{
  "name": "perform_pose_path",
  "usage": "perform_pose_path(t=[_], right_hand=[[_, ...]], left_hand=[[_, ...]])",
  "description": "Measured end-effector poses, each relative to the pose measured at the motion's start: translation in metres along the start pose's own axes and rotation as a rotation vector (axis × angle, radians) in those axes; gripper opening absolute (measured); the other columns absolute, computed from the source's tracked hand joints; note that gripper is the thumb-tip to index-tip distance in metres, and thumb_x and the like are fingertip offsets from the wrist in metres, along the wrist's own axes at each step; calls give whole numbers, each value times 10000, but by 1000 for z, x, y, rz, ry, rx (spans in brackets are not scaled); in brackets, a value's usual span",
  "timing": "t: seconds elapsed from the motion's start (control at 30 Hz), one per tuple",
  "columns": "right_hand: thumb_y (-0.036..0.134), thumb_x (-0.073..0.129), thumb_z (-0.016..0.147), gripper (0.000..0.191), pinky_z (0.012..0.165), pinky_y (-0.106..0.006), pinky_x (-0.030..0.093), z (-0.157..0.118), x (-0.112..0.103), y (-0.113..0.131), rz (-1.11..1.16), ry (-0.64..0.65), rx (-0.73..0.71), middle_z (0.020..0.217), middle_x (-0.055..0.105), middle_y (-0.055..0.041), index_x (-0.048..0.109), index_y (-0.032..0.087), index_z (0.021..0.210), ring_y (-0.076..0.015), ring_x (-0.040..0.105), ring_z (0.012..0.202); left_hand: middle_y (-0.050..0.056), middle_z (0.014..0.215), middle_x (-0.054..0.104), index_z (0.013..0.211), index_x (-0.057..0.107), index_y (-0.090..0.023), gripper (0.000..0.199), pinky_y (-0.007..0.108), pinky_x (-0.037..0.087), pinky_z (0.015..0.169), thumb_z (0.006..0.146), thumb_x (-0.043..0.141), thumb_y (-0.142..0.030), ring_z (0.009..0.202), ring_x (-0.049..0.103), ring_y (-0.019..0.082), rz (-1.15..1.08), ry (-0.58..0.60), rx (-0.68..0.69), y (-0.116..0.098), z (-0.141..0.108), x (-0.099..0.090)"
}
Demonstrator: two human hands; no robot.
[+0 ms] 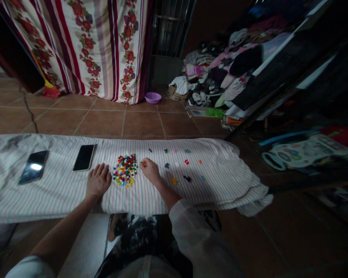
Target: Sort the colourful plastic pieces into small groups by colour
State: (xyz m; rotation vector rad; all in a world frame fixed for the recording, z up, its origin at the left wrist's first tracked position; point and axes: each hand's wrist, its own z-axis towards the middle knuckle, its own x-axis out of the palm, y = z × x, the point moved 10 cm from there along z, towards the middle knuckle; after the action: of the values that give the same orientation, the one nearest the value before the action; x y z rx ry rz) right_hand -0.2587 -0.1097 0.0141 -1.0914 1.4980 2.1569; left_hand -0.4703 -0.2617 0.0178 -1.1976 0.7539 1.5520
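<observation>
A pile of small multicoloured pieces (125, 170), too small to name for certain, lies on the striped cloth (220, 193) between my hands. My left hand (98, 180) rests flat on the cloth at the pile's left side, fingers stretched out. Just right of the pile, my right hand (150, 170) is closed in a pinch, with a tiny dark green piece at its fingertips. Farther right, small one-colour groups are laid out apart: yellow pieces (174, 180), black pieces (187, 178), red pieces (186, 162), grey pieces (167, 165) and several others.
Two phones (84, 157) (34, 166) lie on the cloth to the left. Beyond the table are a floral curtain (104, 50), a purple basin (153, 98) and a heap of clothes (220, 73). A baby walker tray (304, 152) stands at the right.
</observation>
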Motion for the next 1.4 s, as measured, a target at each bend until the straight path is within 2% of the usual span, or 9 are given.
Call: perform_pose_path(t=[0.4,0.6,0.83,1.03,1.27,1.4], right_hand=[[273,551,900,101,739,-204,456,9,-23,-19,12,-60,76,893,737,-2,639,235,931,-136,678,829],[214,553,862,116,738,-213,475,19,-41,-42,10,-108,128,877,738,-20,644,221,933,-149,687,829],[251,566,849,74,758,-222,490,24,-63,-72,-26,-192,183,869,736,-16,624,230,890,-152,692,826],[217,557,822,82,775,-237,502,29,-85,-97,-32,-258,209,855,729,-19,610,220,885,-157,694,815],[185,560,809,125,756,-226,495,34,-114,-127,-111,-269,258,876,728,-35,619,204,918,-154,686,824],[174,572,815,136,752,-232,484,40,-123,-134,-160,-241,277,878,735,-43,641,189,931,-162,682,828]], left_hand=[[171,1369,593,1270,611,-120,503,459,349,1098,942,329,-376,1334,491,305,14,-40,25,0,-1,-1],[177,1359,598,1262,618,-105,518,469,362,1082,944,315,-379,1323,496,319,17,-50,34,-2,-1,-3],[180,1368,589,1274,607,-103,513,470,353,1091,941,325,-373,1342,475,320,-2,-32,23,-1,-1,-3],[176,1365,593,1274,607,-104,511,474,349,1100,942,320,-366,1340,480,318,17,-34,31,-2,-1,-3],[164,1368,595,1274,610,-115,505,460,370,1080,948,315,-363,1330,496,307,61,-38,49,-5,-1,-5],[170,1362,598,1267,613,-105,505,456,373,1076,947,316,-360,1329,496,309,62,-40,60,-5,-1,-5]])
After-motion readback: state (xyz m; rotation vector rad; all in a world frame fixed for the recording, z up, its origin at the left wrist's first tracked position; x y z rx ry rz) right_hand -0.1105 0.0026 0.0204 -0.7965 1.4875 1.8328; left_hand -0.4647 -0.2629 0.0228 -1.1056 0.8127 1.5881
